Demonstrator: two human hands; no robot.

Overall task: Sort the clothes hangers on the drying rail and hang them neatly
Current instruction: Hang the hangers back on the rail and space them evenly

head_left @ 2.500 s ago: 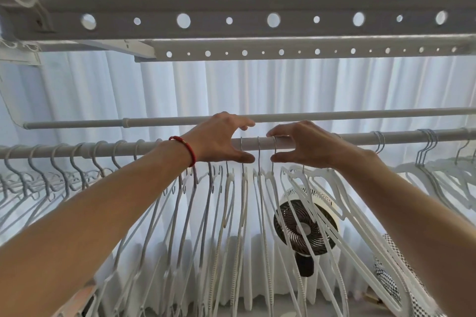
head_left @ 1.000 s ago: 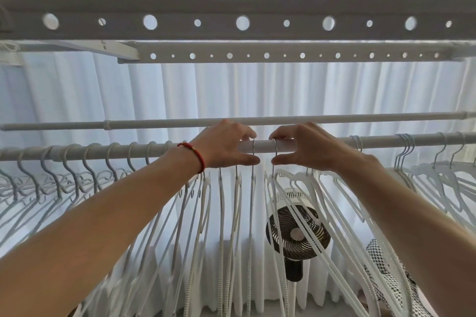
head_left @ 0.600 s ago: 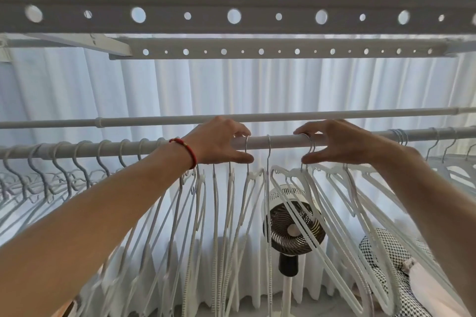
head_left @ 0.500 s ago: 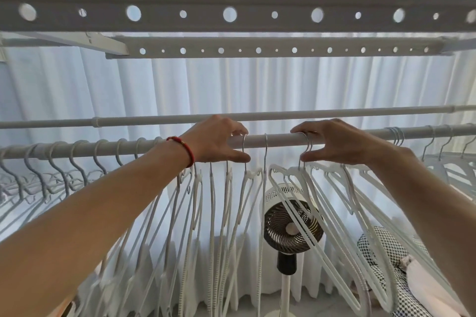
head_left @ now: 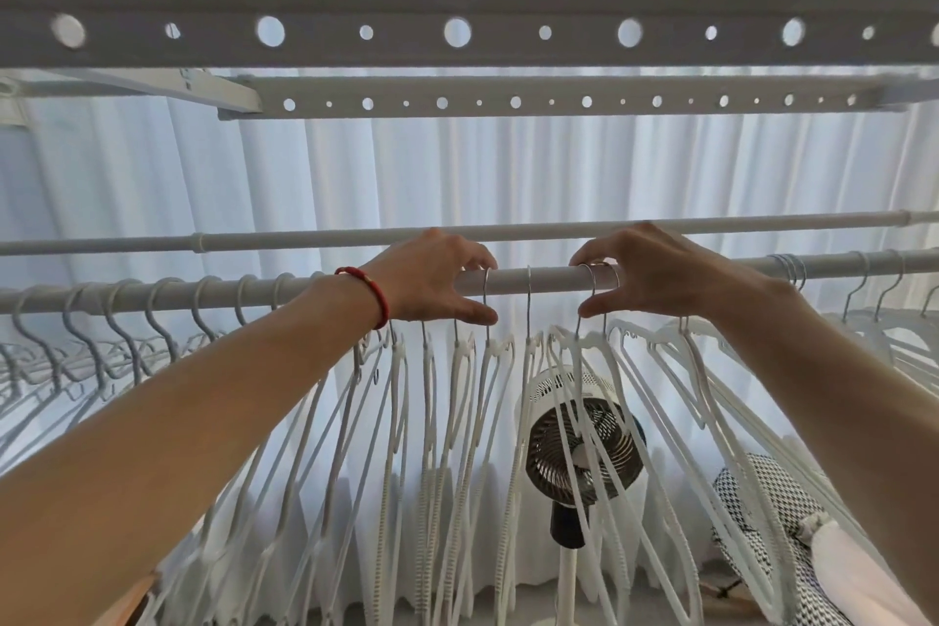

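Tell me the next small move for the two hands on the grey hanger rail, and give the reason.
Probably slide the right hand and its pinched metal hanger hooks leftward along the grey rail toward the left hand: a gap separates these tilted hangers from the straight-hanging row.

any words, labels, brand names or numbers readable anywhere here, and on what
None: no readable text in this view.
The perforated bars carry only round holes, no marks.
The fan shows no legible brand or label.
The rail, white hangers and red bracelet are unmarked.
The checked fabric bears a pattern only, no lettering.
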